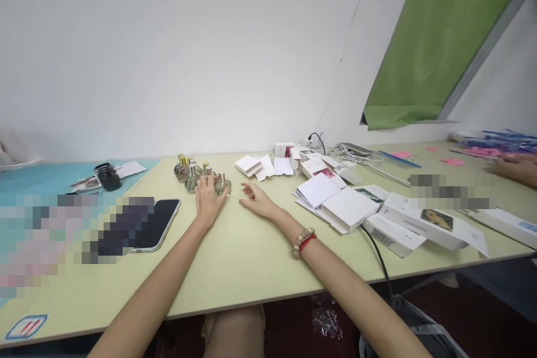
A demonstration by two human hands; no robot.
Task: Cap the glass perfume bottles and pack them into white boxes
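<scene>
Several small round glass bottles with gold and silver tops, like perfume bottles (192,182), stand grouped on the table. My left hand (208,200) is at the near right side of the group, its fingers and thumb curved around a bottle there; the hand partly hides it. One silver-topped bottle (222,182) shows just beyond my thumb. To the right, my right hand (258,202) hovers low at the tabletop, fingers loosely bent and apart, with nothing in it. A beaded bracelet and a red cord circle that wrist.
Unfolded white cartons (350,207) pile up right of my right hand. A phone (157,226) lies to the left, near a dark jar (108,177) on a blue surface. Cables (352,156) run along the back. Another person's hand (516,168) is at far right. The table (251,268) has a near edge.
</scene>
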